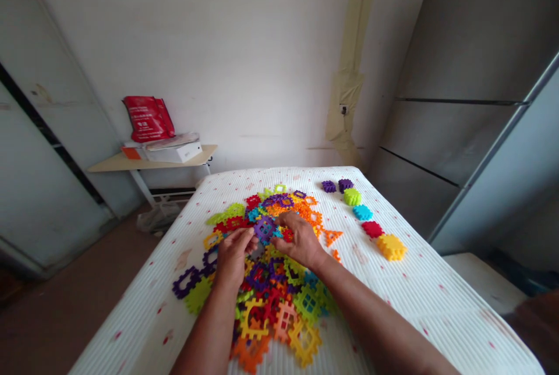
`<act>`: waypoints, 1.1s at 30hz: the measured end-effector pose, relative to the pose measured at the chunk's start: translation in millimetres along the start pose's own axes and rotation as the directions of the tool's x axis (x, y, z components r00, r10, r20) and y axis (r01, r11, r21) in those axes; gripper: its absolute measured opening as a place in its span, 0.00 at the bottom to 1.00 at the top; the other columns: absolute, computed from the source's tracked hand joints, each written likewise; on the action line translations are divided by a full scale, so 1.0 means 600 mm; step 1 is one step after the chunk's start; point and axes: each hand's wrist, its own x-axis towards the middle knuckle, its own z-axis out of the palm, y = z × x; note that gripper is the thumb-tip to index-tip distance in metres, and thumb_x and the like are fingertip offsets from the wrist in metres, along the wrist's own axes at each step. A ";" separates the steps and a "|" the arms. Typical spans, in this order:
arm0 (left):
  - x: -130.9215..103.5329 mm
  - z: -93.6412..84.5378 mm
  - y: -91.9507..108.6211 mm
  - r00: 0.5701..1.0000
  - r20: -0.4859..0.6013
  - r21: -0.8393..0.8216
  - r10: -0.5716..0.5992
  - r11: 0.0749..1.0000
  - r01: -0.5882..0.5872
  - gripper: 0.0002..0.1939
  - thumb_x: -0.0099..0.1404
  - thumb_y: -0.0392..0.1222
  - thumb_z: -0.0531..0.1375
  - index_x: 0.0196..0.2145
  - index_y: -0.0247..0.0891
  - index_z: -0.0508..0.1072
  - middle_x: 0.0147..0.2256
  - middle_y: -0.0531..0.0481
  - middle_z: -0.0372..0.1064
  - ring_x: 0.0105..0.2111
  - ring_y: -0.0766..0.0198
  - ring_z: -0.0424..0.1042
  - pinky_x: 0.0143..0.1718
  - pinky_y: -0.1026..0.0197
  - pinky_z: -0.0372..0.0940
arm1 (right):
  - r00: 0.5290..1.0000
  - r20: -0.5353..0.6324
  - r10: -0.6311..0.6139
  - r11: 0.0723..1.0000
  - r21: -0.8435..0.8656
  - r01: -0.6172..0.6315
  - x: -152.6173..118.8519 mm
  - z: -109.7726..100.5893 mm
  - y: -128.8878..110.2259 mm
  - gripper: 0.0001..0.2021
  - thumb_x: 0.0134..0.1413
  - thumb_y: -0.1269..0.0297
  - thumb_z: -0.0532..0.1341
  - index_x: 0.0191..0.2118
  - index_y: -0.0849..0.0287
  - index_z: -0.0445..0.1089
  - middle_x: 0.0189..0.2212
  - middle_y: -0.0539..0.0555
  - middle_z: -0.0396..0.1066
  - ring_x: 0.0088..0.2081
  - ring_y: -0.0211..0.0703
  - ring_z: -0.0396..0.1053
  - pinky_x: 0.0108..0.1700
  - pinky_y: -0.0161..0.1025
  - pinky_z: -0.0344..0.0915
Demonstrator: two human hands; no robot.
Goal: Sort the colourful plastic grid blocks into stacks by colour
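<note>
A purple square interlocking tile with a window grid (264, 229) is held upright above a heaped pile of coloured plastic tiles. My left hand (236, 250) pinches its lower left edge between thumb and fingers. My right hand (299, 238) is just right of that tile, its thumb and index finger bent and apart; whether a fingertip touches the tile's edge I cannot tell. Red and orange pieces show between and behind the right fingers. Below the hands lie a yellow frame tile (254, 318), a salmon window tile (285, 321) and a green window tile (309, 303).
Along the table's right side stand small stacks: purple tiles (345, 185), a green stack (352, 196), a blue stack (362, 212), a red stack (372, 229) and a yellow stack (392, 247). A side table (109, 163) at left carries boxes and a red bag (148, 119).
</note>
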 end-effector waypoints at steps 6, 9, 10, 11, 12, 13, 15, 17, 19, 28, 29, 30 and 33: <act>0.001 -0.001 -0.004 1.000 0.013 -0.005 0.006 1.000 -0.006 0.16 0.44 0.48 0.67 0.25 0.33 0.72 0.19 0.52 0.69 0.18 0.70 0.64 0.21 0.67 0.57 | 0.998 0.021 -0.059 0.990 -0.129 0.062 -0.006 0.016 -0.005 0.20 0.48 0.61 0.62 0.48 0.59 0.63 0.44 0.59 0.65 0.46 0.47 0.63 0.47 0.43 0.63; 0.002 0.000 -0.006 1.000 0.030 -0.007 0.003 1.000 -0.003 0.16 0.44 0.49 0.67 0.25 0.33 0.72 0.19 0.52 0.68 0.19 0.70 0.64 0.22 0.67 0.57 | 1.000 0.010 -0.026 0.987 -0.159 0.028 -0.009 0.024 -0.013 0.19 0.51 0.61 0.61 0.49 0.58 0.63 0.43 0.58 0.66 0.45 0.47 0.63 0.47 0.43 0.63; 0.002 0.001 -0.007 0.999 0.032 -0.002 0.000 1.000 0.000 0.16 0.44 0.49 0.67 0.25 0.34 0.72 0.19 0.52 0.68 0.19 0.70 0.63 0.22 0.67 0.57 | 1.000 0.011 -0.019 0.987 -0.162 0.020 -0.009 0.025 -0.014 0.19 0.51 0.61 0.61 0.50 0.58 0.63 0.43 0.58 0.66 0.45 0.46 0.64 0.47 0.43 0.63; 0.002 0.001 -0.007 1.000 0.029 0.010 0.001 1.000 -0.001 0.16 0.44 0.50 0.67 0.25 0.34 0.72 0.20 0.52 0.68 0.19 0.71 0.63 0.22 0.67 0.57 | 1.000 0.015 -0.016 0.986 -0.165 0.018 -0.008 0.025 -0.014 0.19 0.51 0.61 0.61 0.50 0.58 0.63 0.42 0.58 0.66 0.45 0.46 0.64 0.47 0.42 0.63; 0.001 0.002 -0.007 1.000 0.022 0.029 0.005 1.000 -0.006 0.17 0.45 0.50 0.67 0.26 0.34 0.73 0.20 0.52 0.68 0.19 0.71 0.63 0.22 0.67 0.56 | 1.000 0.019 -0.013 0.985 -0.172 0.016 -0.005 0.024 -0.012 0.19 0.51 0.60 0.61 0.50 0.58 0.64 0.42 0.58 0.66 0.45 0.46 0.64 0.47 0.42 0.63; 0.000 0.002 -0.007 1.000 0.014 0.055 0.015 0.998 -0.016 0.17 0.46 0.51 0.66 0.27 0.34 0.73 0.20 0.52 0.69 0.19 0.71 0.63 0.22 0.67 0.56 | 1.000 0.016 -0.003 0.984 -0.181 0.006 0.000 0.020 -0.006 0.19 0.51 0.59 0.61 0.49 0.59 0.64 0.42 0.58 0.67 0.44 0.46 0.64 0.46 0.42 0.63; -0.001 0.003 -0.005 0.999 0.002 0.115 0.047 0.992 -0.047 0.18 0.49 0.53 0.65 0.30 0.33 0.74 0.22 0.52 0.69 0.20 0.70 0.63 0.22 0.67 0.56 | 0.999 -0.013 0.053 0.976 -0.210 -0.054 0.015 0.005 0.019 0.18 0.51 0.58 0.61 0.48 0.59 0.66 0.41 0.58 0.68 0.43 0.45 0.66 0.44 0.41 0.63; -0.003 0.003 -0.005 0.997 0.003 0.160 0.075 0.984 -0.075 0.19 0.50 0.53 0.63 0.32 0.33 0.75 0.23 0.52 0.69 0.20 0.70 0.63 0.22 0.67 0.56 | 0.984 -0.076 0.159 0.949 -0.262 -0.174 0.038 -0.020 0.059 0.17 0.52 0.58 0.61 0.46 0.59 0.67 0.40 0.57 0.69 0.40 0.44 0.67 0.43 0.39 0.63; -0.003 0.002 -0.004 0.996 -0.004 0.181 0.086 0.980 -0.084 0.19 0.51 0.53 0.63 0.32 0.33 0.75 0.23 0.51 0.69 0.21 0.69 0.63 0.23 0.67 0.57 | 0.937 -0.178 0.299 0.871 -0.349 -0.345 0.065 -0.054 0.107 0.16 0.53 0.58 0.59 0.46 0.60 0.67 0.40 0.57 0.69 0.39 0.43 0.68 0.42 0.37 0.62; 0.000 -0.003 -0.004 0.996 -0.039 0.205 0.084 0.976 -0.074 0.19 0.50 0.55 0.63 0.29 0.34 0.75 0.22 0.51 0.69 0.21 0.68 0.64 0.23 0.67 0.58 | 0.652 -0.332 0.681 0.393 -0.585 -0.709 0.139 -0.142 0.252 0.16 0.55 0.60 0.58 0.48 0.62 0.66 0.46 0.61 0.67 0.44 0.45 0.68 0.39 0.34 0.60; 0.000 -0.003 -0.004 0.996 -0.042 0.201 0.078 0.977 -0.068 0.19 0.50 0.55 0.63 0.29 0.34 0.75 0.22 0.51 0.69 0.21 0.68 0.64 0.23 0.67 0.58 | 0.643 -0.333 0.690 0.382 -0.587 -0.714 0.141 -0.140 0.261 0.17 0.55 0.60 0.58 0.48 0.62 0.66 0.46 0.62 0.67 0.44 0.45 0.68 0.39 0.35 0.60; 0.000 -0.004 -0.005 0.996 -0.042 0.200 0.073 0.978 -0.063 0.19 0.50 0.55 0.63 0.30 0.34 0.75 0.22 0.51 0.69 0.22 0.68 0.64 0.23 0.67 0.58 | 0.631 -0.332 0.701 0.367 -0.590 -0.719 0.143 -0.138 0.268 0.17 0.54 0.60 0.58 0.49 0.63 0.65 0.46 0.63 0.67 0.44 0.46 0.68 0.39 0.35 0.60; 0.001 -0.006 -0.006 0.997 -0.038 0.203 0.062 0.978 -0.053 0.20 0.50 0.56 0.63 0.30 0.34 0.75 0.23 0.51 0.69 0.22 0.67 0.64 0.24 0.66 0.58 | 0.594 -0.328 0.734 0.321 -0.603 -0.730 0.148 -0.132 0.289 0.18 0.54 0.60 0.59 0.49 0.64 0.66 0.46 0.65 0.66 0.44 0.47 0.68 0.39 0.36 0.60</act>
